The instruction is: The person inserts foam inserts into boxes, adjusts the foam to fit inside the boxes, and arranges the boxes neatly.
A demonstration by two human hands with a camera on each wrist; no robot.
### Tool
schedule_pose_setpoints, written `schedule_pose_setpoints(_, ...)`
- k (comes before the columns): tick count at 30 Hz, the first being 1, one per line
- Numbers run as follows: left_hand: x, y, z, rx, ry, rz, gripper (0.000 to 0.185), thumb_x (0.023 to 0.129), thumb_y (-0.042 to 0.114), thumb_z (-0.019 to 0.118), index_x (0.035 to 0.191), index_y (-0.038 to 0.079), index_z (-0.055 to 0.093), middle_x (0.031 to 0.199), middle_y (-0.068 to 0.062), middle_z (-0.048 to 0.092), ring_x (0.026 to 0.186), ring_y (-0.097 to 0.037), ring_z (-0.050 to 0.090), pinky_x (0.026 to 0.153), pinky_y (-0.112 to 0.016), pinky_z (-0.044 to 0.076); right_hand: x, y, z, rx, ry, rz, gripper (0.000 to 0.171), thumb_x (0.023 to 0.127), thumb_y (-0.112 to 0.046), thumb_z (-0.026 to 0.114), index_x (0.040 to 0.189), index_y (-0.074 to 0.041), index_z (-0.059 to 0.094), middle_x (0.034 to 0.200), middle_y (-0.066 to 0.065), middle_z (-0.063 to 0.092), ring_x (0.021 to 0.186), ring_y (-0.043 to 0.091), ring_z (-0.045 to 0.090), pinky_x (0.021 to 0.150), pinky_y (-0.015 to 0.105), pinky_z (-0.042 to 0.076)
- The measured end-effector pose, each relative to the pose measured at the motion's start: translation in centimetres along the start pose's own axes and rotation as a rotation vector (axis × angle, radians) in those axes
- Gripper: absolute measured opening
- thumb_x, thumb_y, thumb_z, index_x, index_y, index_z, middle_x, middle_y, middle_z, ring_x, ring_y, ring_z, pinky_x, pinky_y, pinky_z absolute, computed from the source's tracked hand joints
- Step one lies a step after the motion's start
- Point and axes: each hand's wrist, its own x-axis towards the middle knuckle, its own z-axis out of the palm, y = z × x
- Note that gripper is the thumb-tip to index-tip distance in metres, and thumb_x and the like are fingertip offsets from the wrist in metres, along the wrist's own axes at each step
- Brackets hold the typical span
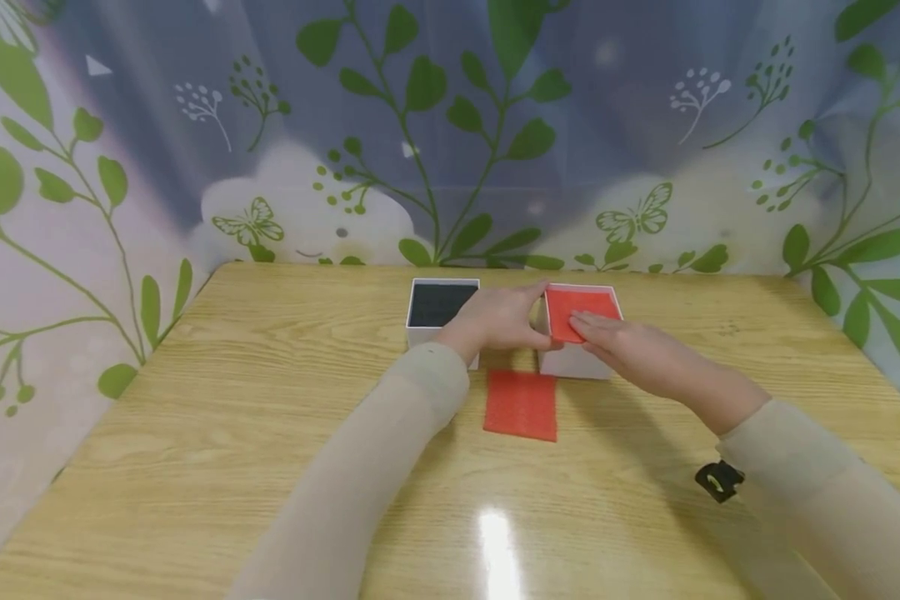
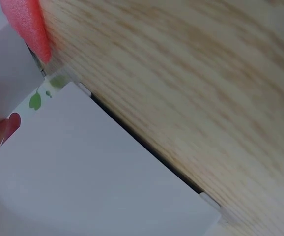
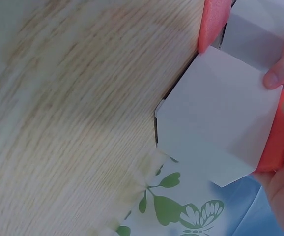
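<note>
A loose red foam sheet (image 1: 521,405) lies flat on the table (image 1: 195,433), nearest the person. Just behind it, the right hand (image 1: 630,346) presses flat fingers on red foam (image 1: 581,310) in the white box (image 1: 577,358). The left hand (image 1: 498,321) grips that box's left side.

Both arms are in long, snug beige sleeves (image 1: 390,467) (thin, slightly sheer fabric), with a small black clip (image 1: 718,481) near the right one.
</note>
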Motion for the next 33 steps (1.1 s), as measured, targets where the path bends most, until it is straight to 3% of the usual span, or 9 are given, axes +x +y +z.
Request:
schedule_pose_setpoints(7, -0.1, 0.3, 0.0, 0.003, -0.019, -0.017, 0.095, 0.077, 0.067, 0.055, 0.151, 0.024, 0.015, 0.142, 0.004, 0.042, 0.108, -0.012, 0.055, 0.089, -0.032, 0.044, -0.1, 0.1, 0.0, 0.006, -0.009, 0.004, 0.048, 0.093, -0.009, 0.055, 0.137, 0.005, 0.041, 0.137, 0.025, 0.042, 0.123, 0.040, 0.042, 0.095, 0.052, 0.038)
schedule_pose_setpoints(14, 0.0, 0.2, 0.0, 0.010, -0.009, -0.007, 0.093, 0.077, 0.065, 0.055, 0.151, 0.023, 0.016, 0.138, 0.005, 0.047, 0.108, -0.012, 0.055, 0.090, -0.033, 0.043, -0.2, 0.2, 0.2, -0.004, 0.014, 0.014, 0.048, 0.092, -0.008, 0.057, 0.137, 0.004, 0.043, 0.136, 0.024, 0.044, 0.122, 0.039, 0.044, 0.094, 0.051, 0.039)
schedule_pose_setpoints(18, 0.1, -0.1, 0.1, 0.012, -0.001, -0.011, 0.094, 0.076, 0.067, 0.054, 0.151, 0.023, 0.017, 0.133, 0.005, 0.052, 0.108, -0.013, 0.055, 0.089, -0.033, 0.043, -0.1, -0.3, 0.3, -0.069, 0.046, -0.015, 0.050, 0.090, -0.004, 0.060, 0.136, 0.004, 0.044, 0.133, 0.023, 0.047, 0.120, 0.037, 0.046, 0.093, 0.049, 0.041)
schedule_pose_setpoints(22, 0.1, -0.2, 0.2, 0.005, -0.009, -0.023, 0.094, 0.076, 0.068, 0.054, 0.151, 0.024, 0.016, 0.140, 0.005, 0.045, 0.112, -0.013, 0.053, 0.091, -0.033, 0.043, -0.3, -0.9, 0.4, -0.147, 0.076, -0.060, 0.053, 0.086, 0.003, 0.062, 0.135, 0.005, 0.044, 0.132, 0.024, 0.048, 0.119, 0.037, 0.048, 0.090, 0.048, 0.043)
schedule_pose_setpoints(33, -0.1, 0.1, -0.2, 0.017, -0.013, -0.013, 0.092, 0.078, 0.063, 0.055, 0.151, 0.023, 0.015, 0.143, 0.006, 0.041, 0.107, -0.011, 0.055, 0.089, -0.031, 0.043, -0.9, -1.1, 0.9, -0.256, 0.193, -0.088, 0.058, 0.074, 0.017, 0.066, 0.129, 0.001, 0.054, 0.125, 0.019, 0.056, 0.105, 0.035, 0.059, 0.063, 0.039, 0.053)
